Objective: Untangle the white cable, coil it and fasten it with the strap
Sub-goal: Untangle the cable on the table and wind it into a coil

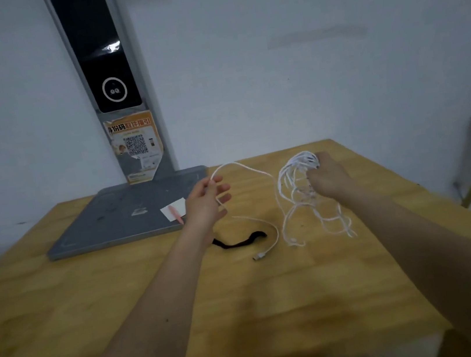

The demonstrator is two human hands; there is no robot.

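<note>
White cable (pixel 298 199): light, limp, snag-prone; right hand (pixel 327 178) grips the tangled bundle, left hand (pixel 205 199) pinches one strand, black strap (pixel 239 242) lying below them.

Both bare forearms reached forward, left hand (pixel 205 202) raised, fingers pinched, palm up, right hand (pixel 327 176) fisted, knuckles up

We see through one head-worn wide-angle camera, looking forward and down over the wooden table (pixel 92 291) toward the wall (pixel 270 50), hands near.
</note>
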